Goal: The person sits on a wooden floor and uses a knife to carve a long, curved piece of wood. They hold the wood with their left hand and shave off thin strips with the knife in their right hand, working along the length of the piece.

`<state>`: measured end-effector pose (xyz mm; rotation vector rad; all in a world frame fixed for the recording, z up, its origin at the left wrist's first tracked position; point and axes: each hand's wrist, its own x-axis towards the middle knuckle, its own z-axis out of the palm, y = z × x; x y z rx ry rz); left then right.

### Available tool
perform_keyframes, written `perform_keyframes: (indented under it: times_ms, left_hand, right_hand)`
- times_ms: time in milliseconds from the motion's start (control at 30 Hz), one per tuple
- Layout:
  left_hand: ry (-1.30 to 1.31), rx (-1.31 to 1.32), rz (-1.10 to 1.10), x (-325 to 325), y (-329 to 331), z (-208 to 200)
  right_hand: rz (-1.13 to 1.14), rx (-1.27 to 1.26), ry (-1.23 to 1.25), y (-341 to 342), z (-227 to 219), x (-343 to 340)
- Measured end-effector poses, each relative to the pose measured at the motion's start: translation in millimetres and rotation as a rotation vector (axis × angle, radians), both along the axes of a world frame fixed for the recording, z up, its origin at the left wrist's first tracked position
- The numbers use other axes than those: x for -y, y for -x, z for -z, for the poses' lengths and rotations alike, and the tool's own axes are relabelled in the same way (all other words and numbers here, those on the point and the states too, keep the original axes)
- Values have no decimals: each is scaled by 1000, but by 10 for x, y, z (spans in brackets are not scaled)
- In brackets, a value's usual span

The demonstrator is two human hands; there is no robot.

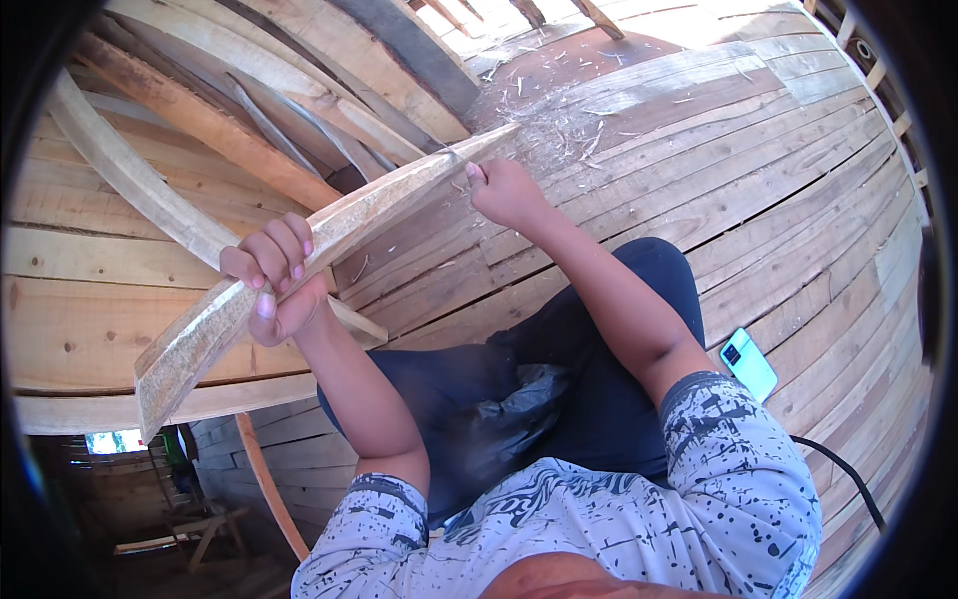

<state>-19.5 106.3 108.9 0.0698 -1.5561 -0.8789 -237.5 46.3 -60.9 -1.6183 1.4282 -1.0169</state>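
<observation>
A long, narrow wooden board [384, 200] slants from the lower left up to a tapered tip at the top middle. My left hand [274, 268] is closed round its nearer part, with the fingers over the top edge and the thumb beneath. Close to the tapered end, my right hand [507, 193] is a fist. A thin, dark blade-like tool [454, 153] pokes out of that fist and touches the board's upper edge. Its handle is hidden in the fist, so its exact kind cannot be made out.
Pale shavings [589, 140] litter the plank floor [798, 190] beyond my right hand. Several timbers [200, 125] lean at the upper left, beside a curved wooden rib [135, 180]. A light blue phone [748, 364] and a black cable [848, 474] lie on my right. A dark lower space opens at bottom left.
</observation>
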Motion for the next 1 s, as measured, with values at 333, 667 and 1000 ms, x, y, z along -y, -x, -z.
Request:
perform_keyframes:
  times_ms: [333, 667, 1000]
  left_hand:
    - [38, -23, -20, -68, 61, 11]
    - [46, -1, 77, 5, 207, 14]
    - [51, 55, 98, -83, 188, 29]
  right_hand:
    - [80, -114, -60, 107, 135, 200]
    - [133, -25, -98, 382, 505, 360]
    - [199, -104, -243, 512, 645, 382]
